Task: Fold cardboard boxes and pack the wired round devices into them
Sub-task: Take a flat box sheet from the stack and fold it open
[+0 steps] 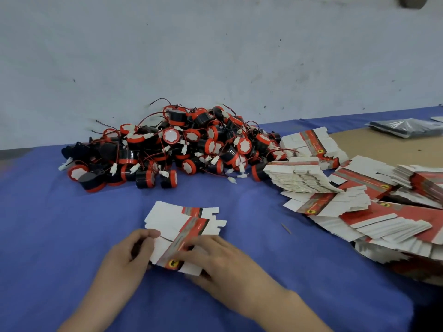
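Gripping a flat cardboard box (163, 247) at lower centre, my left hand (129, 255) curled round its left edge, my right hand (215, 257) pinching its right side, heap of wired round devices (167, 149) mid-frame beyond, stacks of flat boxes (335, 207) at right, blue tablecloth (72, 224) beneath.

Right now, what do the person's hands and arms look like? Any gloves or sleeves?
The left hand and the right hand are both bare: no gloves, and no ring, watch or bracelet that I can see. Both forearms are bare down to the picture's bottom edge, so no sleeve shows.
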Motion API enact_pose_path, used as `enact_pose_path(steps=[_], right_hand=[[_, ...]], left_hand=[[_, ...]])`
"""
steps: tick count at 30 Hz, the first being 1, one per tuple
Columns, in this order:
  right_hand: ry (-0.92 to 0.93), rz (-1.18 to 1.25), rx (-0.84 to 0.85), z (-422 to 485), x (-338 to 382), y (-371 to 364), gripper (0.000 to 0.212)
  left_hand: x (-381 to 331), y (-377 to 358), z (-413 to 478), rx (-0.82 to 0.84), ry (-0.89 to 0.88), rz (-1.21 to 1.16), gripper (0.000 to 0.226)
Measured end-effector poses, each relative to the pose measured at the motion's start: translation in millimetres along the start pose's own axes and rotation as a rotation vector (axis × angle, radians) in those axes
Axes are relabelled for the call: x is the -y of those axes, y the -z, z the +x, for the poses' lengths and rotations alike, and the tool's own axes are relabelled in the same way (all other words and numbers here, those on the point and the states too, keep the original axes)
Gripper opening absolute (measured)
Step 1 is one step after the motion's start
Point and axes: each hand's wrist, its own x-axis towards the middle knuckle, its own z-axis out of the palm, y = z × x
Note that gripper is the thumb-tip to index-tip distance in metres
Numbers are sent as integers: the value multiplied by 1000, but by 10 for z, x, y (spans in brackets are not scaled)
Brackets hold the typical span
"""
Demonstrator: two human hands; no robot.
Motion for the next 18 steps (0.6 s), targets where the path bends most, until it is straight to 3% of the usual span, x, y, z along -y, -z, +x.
enact_pose_path(steps=[7, 11, 15, 18], right_hand=[[-119, 3, -53, 29, -36, 12, 67], [-335, -48, 11, 6, -174, 51, 82], [-535, 70, -75, 35, -263, 88, 70], [-622, 318, -159, 95, -245, 85, 59]], left_hand=[[7, -12, 5, -39, 7, 54, 19], [-6, -54, -32, -76, -127, 238, 21], [-8, -111, -61, 5, -237, 446, 25], [-25, -129, -97, 88, -296, 498, 34]])
